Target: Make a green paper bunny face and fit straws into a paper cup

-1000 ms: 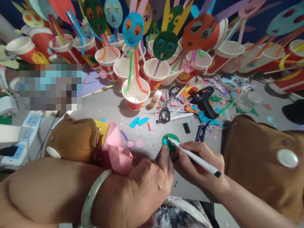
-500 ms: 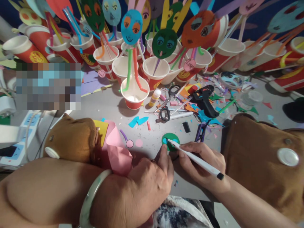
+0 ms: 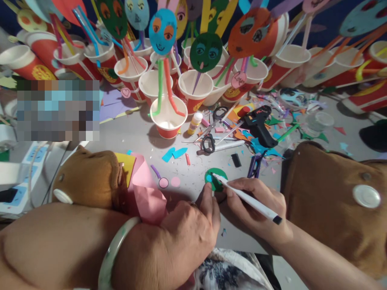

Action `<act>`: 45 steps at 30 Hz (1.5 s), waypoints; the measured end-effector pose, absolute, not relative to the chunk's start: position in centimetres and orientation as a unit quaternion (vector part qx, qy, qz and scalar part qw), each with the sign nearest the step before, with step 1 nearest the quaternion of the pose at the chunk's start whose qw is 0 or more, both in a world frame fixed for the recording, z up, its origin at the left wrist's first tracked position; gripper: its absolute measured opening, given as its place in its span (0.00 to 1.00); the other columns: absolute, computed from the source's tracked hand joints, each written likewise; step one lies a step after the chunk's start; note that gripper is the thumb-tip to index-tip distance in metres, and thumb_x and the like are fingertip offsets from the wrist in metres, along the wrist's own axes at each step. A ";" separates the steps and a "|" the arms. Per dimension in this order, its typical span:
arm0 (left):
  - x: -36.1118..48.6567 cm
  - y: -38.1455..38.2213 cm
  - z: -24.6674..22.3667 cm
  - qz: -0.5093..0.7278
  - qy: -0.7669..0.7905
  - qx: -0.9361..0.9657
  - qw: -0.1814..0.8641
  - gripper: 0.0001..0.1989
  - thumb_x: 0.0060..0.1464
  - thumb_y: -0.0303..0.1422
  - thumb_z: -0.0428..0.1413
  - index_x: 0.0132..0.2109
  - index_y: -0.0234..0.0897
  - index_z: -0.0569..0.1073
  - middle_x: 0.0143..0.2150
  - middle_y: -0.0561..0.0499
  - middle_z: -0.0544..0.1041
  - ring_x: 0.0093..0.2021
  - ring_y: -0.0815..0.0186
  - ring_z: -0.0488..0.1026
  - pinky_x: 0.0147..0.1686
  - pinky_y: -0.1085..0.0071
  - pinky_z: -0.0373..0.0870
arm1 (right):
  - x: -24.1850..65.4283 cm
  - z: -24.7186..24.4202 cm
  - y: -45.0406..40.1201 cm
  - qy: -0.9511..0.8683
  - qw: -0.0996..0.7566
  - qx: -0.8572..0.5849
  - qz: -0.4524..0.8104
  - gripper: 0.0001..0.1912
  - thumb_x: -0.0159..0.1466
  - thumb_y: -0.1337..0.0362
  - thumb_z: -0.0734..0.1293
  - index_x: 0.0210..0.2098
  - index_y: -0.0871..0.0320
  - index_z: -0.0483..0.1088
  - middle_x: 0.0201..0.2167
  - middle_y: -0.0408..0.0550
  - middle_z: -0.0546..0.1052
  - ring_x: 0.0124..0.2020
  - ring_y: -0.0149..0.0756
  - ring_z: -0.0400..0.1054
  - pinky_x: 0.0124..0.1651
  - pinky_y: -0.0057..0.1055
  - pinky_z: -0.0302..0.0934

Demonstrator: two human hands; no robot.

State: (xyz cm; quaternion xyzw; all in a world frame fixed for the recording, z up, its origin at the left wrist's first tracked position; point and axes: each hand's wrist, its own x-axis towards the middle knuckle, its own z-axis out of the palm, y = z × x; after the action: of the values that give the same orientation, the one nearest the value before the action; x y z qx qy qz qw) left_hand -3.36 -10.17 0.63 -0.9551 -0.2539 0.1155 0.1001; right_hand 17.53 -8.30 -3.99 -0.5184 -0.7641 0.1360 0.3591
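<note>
My left hand (image 3: 193, 231), with a pale green bangle (image 3: 119, 249) at the wrist, presses a fingertip on the lower left edge of a small green paper oval (image 3: 223, 175), pinning it to the table. Its thumb is hidden. Light blue spots and dark thin strokes show on the oval. In my right hand (image 3: 276, 203), a white marker (image 3: 254, 201) is pinched between thumb and fingers. The marker's dark tip meets the oval near its middle, and its black end points down right. Left of the oval lie two pink paper circles (image 3: 175, 182).
Paper cups (image 3: 168, 131) with straw-legged paper faces line the back. Scissors (image 3: 208, 143), a glue stick (image 3: 195, 123), a black glue gun (image 3: 262, 127) and paper scraps lie ahead. Pink paper (image 3: 146, 189) and brown fabric pieces (image 3: 332, 209) flank my hands. A power strip (image 3: 34, 157) stands left.
The marker's tip has shifted slightly over the oval, and the right hand now covers the oval's right blue spot. The whole view has drifted a little; other things stay put.
</note>
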 end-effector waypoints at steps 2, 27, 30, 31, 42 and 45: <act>-3.1 -10.3 0.0 0.118 -0.254 -0.956 0.091 0.29 0.60 0.24 0.43 0.67 0.20 0.62 0.65 0.25 0.66 0.26 0.71 0.68 0.24 0.69 0.65 | 17.5 -3.9 -8.2 -0.771 0.357 -0.511 0.134 0.04 0.64 0.68 0.67 0.37 0.54 0.68 0.23 0.40 0.77 0.18 0.29 0.71 0.20 0.24 0.65; -2.8 -10.7 -1.0 0.119 -0.259 -0.953 0.103 0.29 0.60 0.27 0.44 0.67 0.20 0.62 0.66 0.24 0.65 0.25 0.71 0.69 0.21 0.70 0.58 | 17.7 -4.2 -8.2 -0.774 0.356 -0.509 0.123 0.04 0.64 0.66 0.68 0.37 0.55 0.67 0.22 0.39 0.76 0.17 0.27 0.70 0.21 0.22 0.62; -2.8 -10.7 -1.1 0.112 -0.256 -0.955 0.098 0.30 0.60 0.26 0.42 0.67 0.17 0.61 0.66 0.22 0.64 0.25 0.71 0.69 0.22 0.70 0.59 | 17.7 -4.3 -8.3 -0.769 0.361 -0.514 0.119 0.04 0.64 0.66 0.68 0.37 0.55 0.67 0.22 0.39 0.76 0.17 0.27 0.70 0.21 0.22 0.62; -2.7 -10.7 -1.2 0.108 -0.257 -0.955 0.099 0.30 0.60 0.26 0.42 0.66 0.16 0.61 0.66 0.21 0.64 0.25 0.71 0.69 0.21 0.70 0.58 | 17.7 -4.3 -8.3 -0.768 0.363 -0.515 0.118 0.04 0.64 0.67 0.68 0.36 0.54 0.67 0.22 0.39 0.76 0.18 0.27 0.70 0.21 0.22 0.62; -2.7 -10.8 -1.3 0.115 -0.261 -0.953 0.102 0.29 0.60 0.25 0.42 0.67 0.18 0.61 0.65 0.24 0.66 0.26 0.71 0.69 0.22 0.70 0.59 | 17.8 -3.9 -8.4 -0.776 0.354 -0.506 0.127 0.03 0.64 0.67 0.67 0.35 0.54 0.67 0.22 0.40 0.77 0.18 0.28 0.71 0.20 0.23 0.63; -2.8 -10.8 -1.1 0.113 -0.258 -0.954 0.103 0.29 0.60 0.25 0.42 0.66 0.17 0.61 0.65 0.23 0.65 0.25 0.71 0.68 0.21 0.70 0.59 | 17.6 -3.7 -8.2 -0.777 0.356 -0.502 0.133 0.03 0.64 0.68 0.67 0.35 0.54 0.67 0.22 0.40 0.77 0.18 0.28 0.71 0.20 0.23 0.62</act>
State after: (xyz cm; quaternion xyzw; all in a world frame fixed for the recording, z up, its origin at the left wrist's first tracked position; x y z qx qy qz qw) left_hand -2.79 -10.81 -1.09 -0.9540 -0.2580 0.1128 0.1028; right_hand 17.55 -8.21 -3.73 -0.5016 -0.7772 0.1332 0.3560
